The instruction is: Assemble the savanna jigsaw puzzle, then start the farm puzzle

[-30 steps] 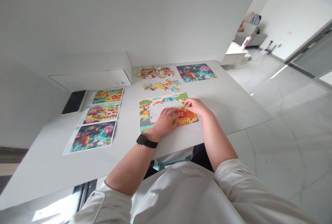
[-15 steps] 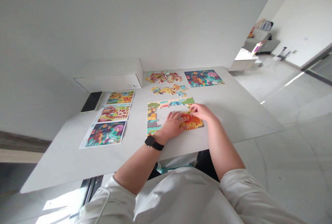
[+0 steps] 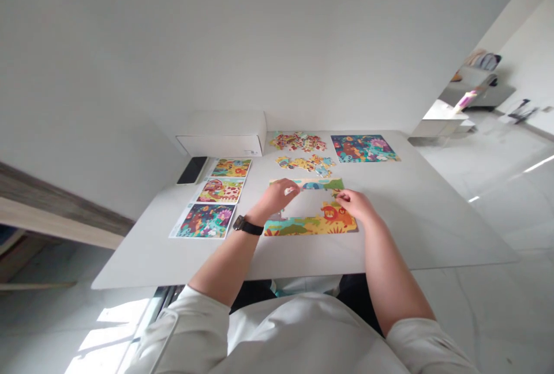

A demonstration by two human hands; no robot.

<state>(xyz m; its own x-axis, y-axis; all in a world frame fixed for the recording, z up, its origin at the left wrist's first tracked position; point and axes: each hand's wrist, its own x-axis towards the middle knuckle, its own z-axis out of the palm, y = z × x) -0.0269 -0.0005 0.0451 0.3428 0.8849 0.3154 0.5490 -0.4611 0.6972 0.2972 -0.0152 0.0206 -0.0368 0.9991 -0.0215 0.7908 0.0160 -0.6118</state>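
Note:
A partly assembled jigsaw puzzle lies in front of me, its border joined around a bare middle, with orange lions at the right. Over its upper left part hovers my left hand, fingers curled and thumb near the index finger; whatever they may hold is too small to make out. My right hand pinches a puzzle piece at the right edge, above the lions. Beyond the puzzle are a loose group of yellow and blue pieces and a heap of red and pink pieces.
Three printed pictures lie in a column on the left, beside a dark phone. A white box stands against the wall. One finished-looking dark blue picture lies at the back right of the table.
My left hand has lifted off the lions and moved to the puzzle's upper left, fingers now curled. The right hand stays at the right edge. The camera view has shifted.

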